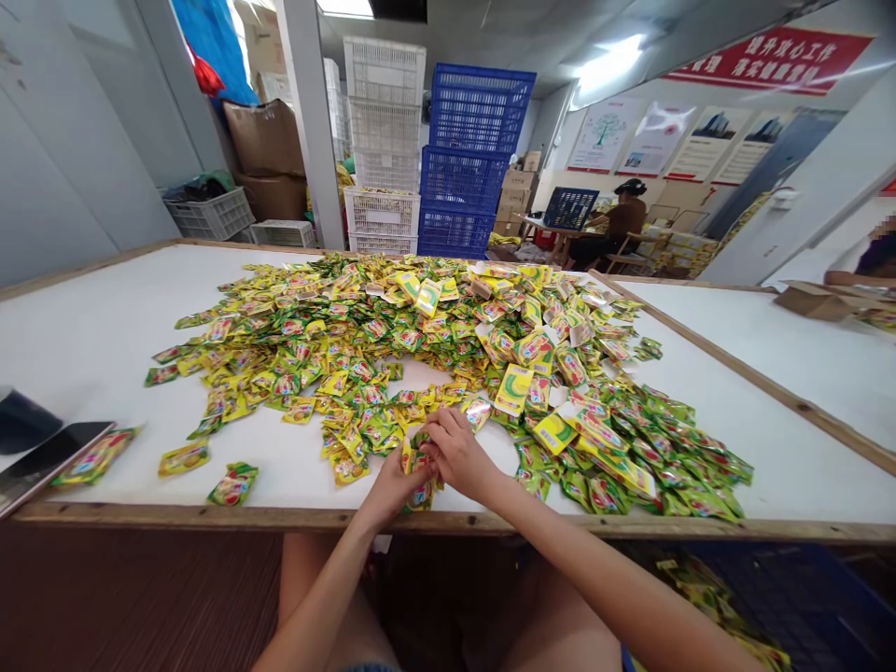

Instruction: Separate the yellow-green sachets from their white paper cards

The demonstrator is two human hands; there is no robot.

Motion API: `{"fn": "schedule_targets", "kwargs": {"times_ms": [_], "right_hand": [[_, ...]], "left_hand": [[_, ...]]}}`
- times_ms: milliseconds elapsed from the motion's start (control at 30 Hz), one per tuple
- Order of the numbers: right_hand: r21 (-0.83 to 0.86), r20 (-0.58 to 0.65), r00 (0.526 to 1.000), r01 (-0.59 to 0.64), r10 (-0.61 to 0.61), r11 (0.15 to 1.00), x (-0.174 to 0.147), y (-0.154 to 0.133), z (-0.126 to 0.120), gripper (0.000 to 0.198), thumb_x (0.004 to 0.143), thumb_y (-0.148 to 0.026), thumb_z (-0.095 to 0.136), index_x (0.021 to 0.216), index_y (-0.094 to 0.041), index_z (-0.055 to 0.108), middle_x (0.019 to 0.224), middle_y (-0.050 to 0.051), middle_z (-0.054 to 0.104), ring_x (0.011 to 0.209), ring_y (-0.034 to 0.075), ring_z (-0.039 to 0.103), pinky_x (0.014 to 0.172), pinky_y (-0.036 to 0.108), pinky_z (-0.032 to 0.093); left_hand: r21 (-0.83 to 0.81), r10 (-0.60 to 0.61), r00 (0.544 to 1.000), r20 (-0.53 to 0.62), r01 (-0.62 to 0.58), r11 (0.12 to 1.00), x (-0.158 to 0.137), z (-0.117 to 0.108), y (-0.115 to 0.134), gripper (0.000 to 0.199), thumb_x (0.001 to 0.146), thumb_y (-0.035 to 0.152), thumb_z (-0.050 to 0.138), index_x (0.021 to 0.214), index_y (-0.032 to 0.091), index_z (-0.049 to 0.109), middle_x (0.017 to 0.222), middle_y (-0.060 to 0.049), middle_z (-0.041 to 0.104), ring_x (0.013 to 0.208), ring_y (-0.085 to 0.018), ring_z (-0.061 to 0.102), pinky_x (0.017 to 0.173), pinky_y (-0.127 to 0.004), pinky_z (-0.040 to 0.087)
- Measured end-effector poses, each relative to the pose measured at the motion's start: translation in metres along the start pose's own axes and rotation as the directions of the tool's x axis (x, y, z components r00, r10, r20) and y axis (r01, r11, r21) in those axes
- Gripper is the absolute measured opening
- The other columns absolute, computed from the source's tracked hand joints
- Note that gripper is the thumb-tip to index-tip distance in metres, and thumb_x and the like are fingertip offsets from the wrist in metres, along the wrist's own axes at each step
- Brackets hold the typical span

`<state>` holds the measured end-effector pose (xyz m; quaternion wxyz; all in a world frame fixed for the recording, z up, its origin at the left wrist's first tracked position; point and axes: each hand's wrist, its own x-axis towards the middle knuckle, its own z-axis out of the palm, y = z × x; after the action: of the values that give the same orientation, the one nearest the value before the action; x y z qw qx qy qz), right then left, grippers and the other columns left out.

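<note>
My left hand (392, 487) is closed around a small yellow carton (407, 455), held upright just above the table's front edge. My right hand (462, 455) meets it from the right, fingers bent together over the carton's top. A bit of green wrapper shows by the fingertips, but what they pinch is mostly hidden. Beyond both hands spreads a large heap of yellow and green sachets (301, 327). Yellow cartons (514, 388) lie on the heap, some with flaps raised. Green sachets (693, 457) are piled to the right.
A phone (52, 459) and a dark cup (24, 420) are at the left edge of the white table (105, 317). Wooden strips (770, 383) border it. Blue crates (466, 177) and white crates (384, 140) stand behind. Another person (623, 224) sits at the back right.
</note>
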<state>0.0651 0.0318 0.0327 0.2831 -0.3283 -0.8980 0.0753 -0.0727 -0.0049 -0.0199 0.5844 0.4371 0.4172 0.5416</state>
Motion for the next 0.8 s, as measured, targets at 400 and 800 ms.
{"fn": "schedule_targets", "kwargs": {"times_ms": [400, 800], "right_hand": [[-0.001, 0.016, 0.987, -0.162, 0.162, 0.987, -0.001, -0.001, 0.000, 0.013, 0.079, -0.029, 0.059, 0.072, -0.018, 0.063, 0.101, 0.007, 0.054, 0.099, 0.024, 0.041, 0.085, 0.039, 0.034], [-0.238, 0.153, 0.978, -0.104, 0.143, 0.966, 0.002, -0.005, -0.014, 0.007, 0.079, -0.020, 0.058, 0.082, -0.016, 0.063, 0.101, 0.009, 0.056, 0.100, 0.023, 0.044, 0.088, 0.040, 0.029]], "left_hand": [[0.052, 0.081, 0.994, 0.073, -0.085, 0.995, 0.001, -0.004, -0.007, 0.041, 0.064, 0.031, 0.071, 0.098, 0.015, 0.054, 0.089, -0.003, 0.063, 0.083, -0.018, 0.058, 0.075, -0.028, 0.046], [0.084, 0.080, 0.987, 0.139, -0.092, 0.992, 0.001, -0.002, -0.010, 0.038, 0.066, 0.027, 0.069, 0.099, 0.017, 0.052, 0.091, -0.002, 0.062, 0.085, -0.018, 0.058, 0.075, -0.027, 0.046]]}}
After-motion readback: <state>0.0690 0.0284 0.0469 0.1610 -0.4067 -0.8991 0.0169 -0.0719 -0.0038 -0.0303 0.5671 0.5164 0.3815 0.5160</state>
